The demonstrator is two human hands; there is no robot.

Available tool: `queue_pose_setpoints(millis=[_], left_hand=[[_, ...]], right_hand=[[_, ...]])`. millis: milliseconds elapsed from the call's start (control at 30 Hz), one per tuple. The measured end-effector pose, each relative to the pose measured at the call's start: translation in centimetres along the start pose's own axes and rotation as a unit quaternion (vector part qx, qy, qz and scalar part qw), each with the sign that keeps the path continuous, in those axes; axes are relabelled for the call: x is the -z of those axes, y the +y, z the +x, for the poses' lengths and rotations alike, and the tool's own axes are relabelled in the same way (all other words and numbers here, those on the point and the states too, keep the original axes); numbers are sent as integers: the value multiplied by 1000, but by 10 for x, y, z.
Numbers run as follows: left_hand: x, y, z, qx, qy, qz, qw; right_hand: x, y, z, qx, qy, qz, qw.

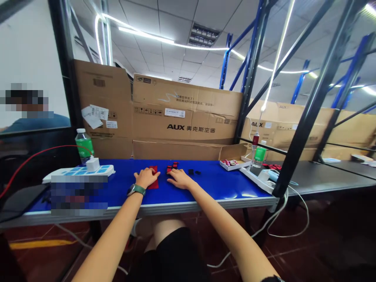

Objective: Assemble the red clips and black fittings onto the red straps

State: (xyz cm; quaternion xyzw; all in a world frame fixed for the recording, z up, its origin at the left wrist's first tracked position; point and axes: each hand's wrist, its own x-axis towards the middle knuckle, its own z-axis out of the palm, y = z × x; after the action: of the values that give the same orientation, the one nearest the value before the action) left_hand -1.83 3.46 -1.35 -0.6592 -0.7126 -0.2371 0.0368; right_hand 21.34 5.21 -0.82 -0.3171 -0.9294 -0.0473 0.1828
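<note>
My left hand [146, 178], with a green-strapped watch [136, 190] on the wrist, rests on the blue tabletop [117, 192]. Its fingers are spread, and some lie over a flat red piece [153, 184] that looks like cloth or a small pouch. To the right, my right hand [181, 179] lies palm down with fingers stretched apart. Its fingertips reach a group of small red and black pieces [174, 166], too small to name. Two little black pieces [191, 172] sit just beyond that hand, to its right.
A white power strip [108, 171] and a green-labelled bottle [84, 145] stand at the left. At the right are an open box [233, 164] of small pink-red items, another bottle [259, 154] and cables. Cardboard [188, 129] walls the back. A person [38, 117] sits far left.
</note>
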Motion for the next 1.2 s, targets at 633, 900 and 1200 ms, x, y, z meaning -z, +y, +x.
queue_pose_setpoints(millis=[633, 900, 1200], left_hand=[[-4, 16, -1, -365, 12, -70, 928], [15, 32, -12, -368, 94, -40, 924], [13, 33, -10, -368, 71, -17, 927]], right_hand=[[4, 5, -5, 6, 246, 154, 957], [2, 5, -5, -42, 243, 326, 913], [8, 1, -7, -68, 231, 325, 914]])
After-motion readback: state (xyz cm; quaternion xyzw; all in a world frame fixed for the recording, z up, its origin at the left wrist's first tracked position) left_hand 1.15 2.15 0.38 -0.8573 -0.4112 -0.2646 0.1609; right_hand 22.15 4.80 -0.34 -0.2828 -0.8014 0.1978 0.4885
